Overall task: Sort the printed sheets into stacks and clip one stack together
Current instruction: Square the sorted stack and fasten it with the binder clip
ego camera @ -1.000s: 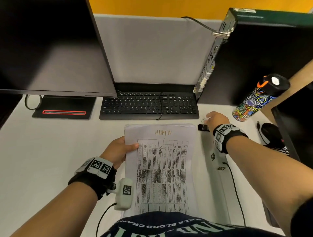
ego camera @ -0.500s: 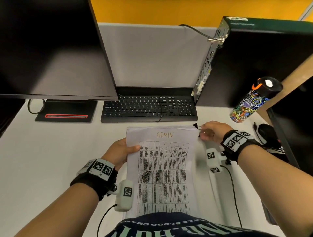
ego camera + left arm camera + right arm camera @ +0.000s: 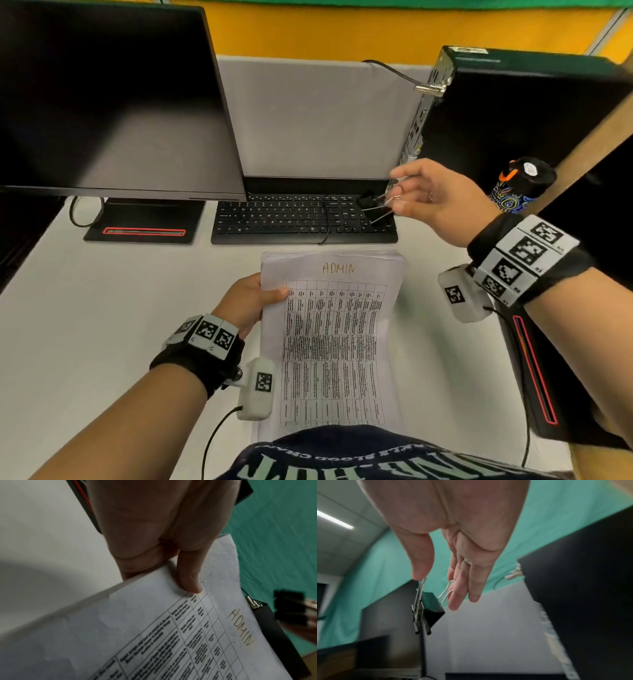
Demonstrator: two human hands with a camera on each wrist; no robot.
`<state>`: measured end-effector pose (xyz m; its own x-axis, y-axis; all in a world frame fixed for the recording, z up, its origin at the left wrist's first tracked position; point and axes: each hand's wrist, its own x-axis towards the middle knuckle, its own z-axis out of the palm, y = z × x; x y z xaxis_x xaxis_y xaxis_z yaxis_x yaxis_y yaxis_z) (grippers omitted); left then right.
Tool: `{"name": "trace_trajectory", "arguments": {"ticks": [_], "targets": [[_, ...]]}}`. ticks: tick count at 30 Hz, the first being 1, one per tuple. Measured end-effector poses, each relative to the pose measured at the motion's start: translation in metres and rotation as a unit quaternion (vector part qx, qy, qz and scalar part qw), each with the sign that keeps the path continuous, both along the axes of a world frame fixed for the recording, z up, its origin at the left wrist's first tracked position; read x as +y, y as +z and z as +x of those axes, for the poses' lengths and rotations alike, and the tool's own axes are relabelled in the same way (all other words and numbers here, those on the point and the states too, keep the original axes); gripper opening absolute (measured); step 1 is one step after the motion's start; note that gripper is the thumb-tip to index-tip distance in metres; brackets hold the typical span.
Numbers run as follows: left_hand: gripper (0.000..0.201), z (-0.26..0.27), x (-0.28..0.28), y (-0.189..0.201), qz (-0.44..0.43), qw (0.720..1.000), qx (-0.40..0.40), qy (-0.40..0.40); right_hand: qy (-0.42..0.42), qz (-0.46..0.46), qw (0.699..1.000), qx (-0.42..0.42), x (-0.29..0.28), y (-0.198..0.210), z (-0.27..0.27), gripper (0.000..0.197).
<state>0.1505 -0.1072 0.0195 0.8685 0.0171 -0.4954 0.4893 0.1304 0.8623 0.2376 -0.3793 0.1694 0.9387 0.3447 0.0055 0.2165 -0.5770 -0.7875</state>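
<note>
clipping step: our left hand [image 3: 251, 301] pinches the paper stack [image 3: 330, 342] at the desk's near edge; right hand [image 3: 433, 202] pinches the binder clip [image 3: 368, 202], unopened. next, squeeze it open over the stack's top edge.

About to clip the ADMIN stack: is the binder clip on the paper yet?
Not yet. The binder clip is in the right hand, held above the keyboard, apart from the stack.

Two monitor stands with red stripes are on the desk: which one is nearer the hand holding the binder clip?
The stand at the desk's right edge, under the right hand; the other sits far left.
</note>
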Motion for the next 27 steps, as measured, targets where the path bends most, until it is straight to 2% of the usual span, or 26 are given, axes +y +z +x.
{"name": "trace_trajectory", "arguments": {"ticks": [2,5,11,15,21,27], "targets": [[0.024,-0.002,-0.001,0.001,0.002,1.0,-0.006,-0.002,0.046,-0.025,0.998,-0.02,0.014,0.007,-0.016,0.037],[0.024,-0.005,-0.002,0.006,0.009,1.0,-0.018,-0.005,0.098,-0.12,0.985,-0.075,0.034,0.01,-0.035,0.035],[0.02,-0.01,-0.008,0.013,0.022,0.999,-0.044,-0.005,0.106,-0.207,0.966,-0.112,0.053,-0.005,-0.045,0.03],[0.019,-0.015,-0.01,0.017,0.02,0.998,-0.051,-0.006,0.093,-0.233,0.952,-0.177,0.055,-0.015,-0.048,0.034],[0.016,-0.021,-0.01,0.02,0.031,0.998,-0.057,-0.012,0.117,-0.281,0.915,-0.264,0.059,-0.013,-0.056,0.035],[0.015,-0.028,-0.011,0.021,0.033,0.997,-0.069,-0.016,0.121,-0.287,0.92,-0.239,0.061,-0.013,-0.055,0.03]]}}
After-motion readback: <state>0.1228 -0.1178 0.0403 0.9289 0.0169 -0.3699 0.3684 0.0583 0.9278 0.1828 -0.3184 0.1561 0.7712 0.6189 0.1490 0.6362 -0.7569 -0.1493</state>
